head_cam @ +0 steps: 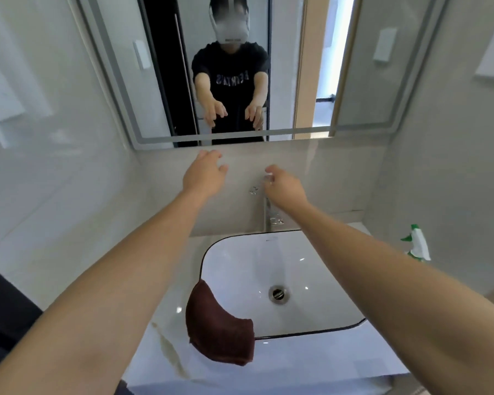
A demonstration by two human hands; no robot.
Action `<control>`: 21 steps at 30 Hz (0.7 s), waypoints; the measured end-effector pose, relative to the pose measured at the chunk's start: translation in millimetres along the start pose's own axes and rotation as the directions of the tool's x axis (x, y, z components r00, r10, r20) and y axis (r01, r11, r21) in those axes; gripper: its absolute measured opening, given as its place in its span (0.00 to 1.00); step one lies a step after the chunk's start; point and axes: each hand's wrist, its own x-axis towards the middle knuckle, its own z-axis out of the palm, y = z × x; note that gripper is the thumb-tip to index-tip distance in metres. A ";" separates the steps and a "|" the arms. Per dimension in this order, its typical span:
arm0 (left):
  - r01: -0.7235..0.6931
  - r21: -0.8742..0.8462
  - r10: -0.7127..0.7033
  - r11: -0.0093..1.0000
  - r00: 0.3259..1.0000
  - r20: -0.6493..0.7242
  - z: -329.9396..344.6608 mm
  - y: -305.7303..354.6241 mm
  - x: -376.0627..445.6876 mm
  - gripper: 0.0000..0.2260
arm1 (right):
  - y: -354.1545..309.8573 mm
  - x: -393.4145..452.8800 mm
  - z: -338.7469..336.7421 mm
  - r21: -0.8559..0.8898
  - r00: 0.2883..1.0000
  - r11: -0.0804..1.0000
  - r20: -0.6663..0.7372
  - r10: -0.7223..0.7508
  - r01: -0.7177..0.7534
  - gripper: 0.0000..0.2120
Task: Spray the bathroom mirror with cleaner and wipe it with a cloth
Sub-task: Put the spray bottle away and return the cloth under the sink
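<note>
Mirror [240, 67] glass, glossy, frosted strip at edge. Sink [240, 269] glossy white ceramic, dark rim. Drain [278, 293] and tap [270, 215] shiny metal. Cloth [220, 329] brown terry, matt, fuzzy. Spray bottle [418, 243] smooth plastic. Wall tiles [54, 166] glossy. Counter [166, 295] polished stone look.

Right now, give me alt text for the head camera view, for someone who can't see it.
Two bare hands, left hand and right hand, reach out empty toward the wall below a bathroom mirror. Below them, a dark brown cloth drapes over the white sink rim, and a green-and-white spray bottle stands at the right.
</note>
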 end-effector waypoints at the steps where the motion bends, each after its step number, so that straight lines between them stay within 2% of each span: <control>1: -0.012 -0.019 0.012 1.000 1.000 -0.016 -4.6 12.6 5.2 0.19 | -4.1 0.6 -13.2 0.006 0.999 1.000 -0.030 -0.020 0.020 0.21; 4: -0.053 -0.054 0.053 0.997 0.999 -0.010 -7.3 50.0 14.7 0.21 | -3.0 -1.2 -48.4 -0.025 0.995 0.999 -0.089 -0.050 0.048 0.23; 9: -0.135 -0.126 0.137 0.983 0.991 0.008 8.5 115.4 21.2 0.23 | 33.3 -12.2 -110.0 -0.081 0.979 0.997 -0.201 -0.014 -0.002 0.24; 15: -0.173 -0.269 0.199 0.947 0.977 0.075 57.0 193.0 15.6 0.23 | 106.0 -35.2 -180.9 -0.128 0.946 0.982 -0.311 0.095 -0.141 0.23; 21: -0.173 -0.356 0.265 0.918 0.937 0.227 126.0 245.6 7.8 0.22 | 173.5 -56.8 -210.8 -0.117 0.905 0.944 -0.342 0.253 -0.308 0.22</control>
